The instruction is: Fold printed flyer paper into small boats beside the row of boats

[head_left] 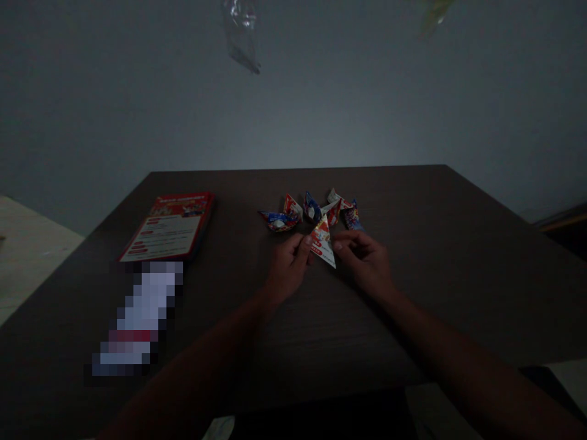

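Note:
A folded paper triangle (pixel 323 243), printed in red and white, stands over the middle of the table. My left hand (pixel 290 263) pinches its left side between thumb and fingers. At its right edge is my right hand (pixel 365 260), with fingers curled and thumb against the paper. Just beyond my hands sit several folded paper pieces in printed red, blue and white. Among them are a blue and red one (pixel 279 221) on the left, a dark blue one (pixel 312 208) in the middle and a blue one (pixel 351 215) on the right.
On the left of the dark table (pixel 257 366) lies a stack of red and white printed sheets (pixel 172 226). Nearer me is a blurred-out, bright oblong item (pixel 142 318). A clear plastic bag (pixel 242 33) hangs on the wall behind the table.

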Demonstrator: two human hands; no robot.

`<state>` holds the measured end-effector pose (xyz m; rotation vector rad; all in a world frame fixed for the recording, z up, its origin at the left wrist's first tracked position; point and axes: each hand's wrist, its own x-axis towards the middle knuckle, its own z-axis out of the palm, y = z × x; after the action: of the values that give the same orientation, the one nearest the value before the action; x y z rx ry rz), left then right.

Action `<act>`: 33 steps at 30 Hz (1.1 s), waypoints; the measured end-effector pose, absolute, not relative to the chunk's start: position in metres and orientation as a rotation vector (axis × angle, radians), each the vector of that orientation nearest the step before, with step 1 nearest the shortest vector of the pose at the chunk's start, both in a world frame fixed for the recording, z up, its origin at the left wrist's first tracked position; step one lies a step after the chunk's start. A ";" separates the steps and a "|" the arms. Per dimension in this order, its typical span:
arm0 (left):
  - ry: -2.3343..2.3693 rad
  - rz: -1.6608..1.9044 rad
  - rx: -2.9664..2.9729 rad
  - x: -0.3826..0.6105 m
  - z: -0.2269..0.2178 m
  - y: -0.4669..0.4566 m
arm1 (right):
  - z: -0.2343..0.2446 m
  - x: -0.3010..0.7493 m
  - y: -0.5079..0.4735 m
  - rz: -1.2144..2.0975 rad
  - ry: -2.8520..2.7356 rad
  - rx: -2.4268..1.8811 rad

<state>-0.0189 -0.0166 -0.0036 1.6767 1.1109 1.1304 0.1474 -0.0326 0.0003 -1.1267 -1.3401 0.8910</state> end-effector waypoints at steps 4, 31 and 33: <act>1.167 1.186 1.710 -0.018 -0.002 -0.018 | 0.003 0.145 -0.033 0.923 -1.368 -1.109; 1.036 1.230 1.547 -0.012 -0.004 -0.021 | -0.002 0.146 -0.036 0.527 -1.873 -1.128; 1.065 1.197 1.562 -0.012 -0.004 -0.023 | -0.001 0.145 -0.037 0.454 -1.952 -1.104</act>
<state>-0.0119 -0.0228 -0.0035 1.5624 1.0647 1.1969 0.1455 -0.0372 -0.0012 -1.1040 -1.9522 0.4537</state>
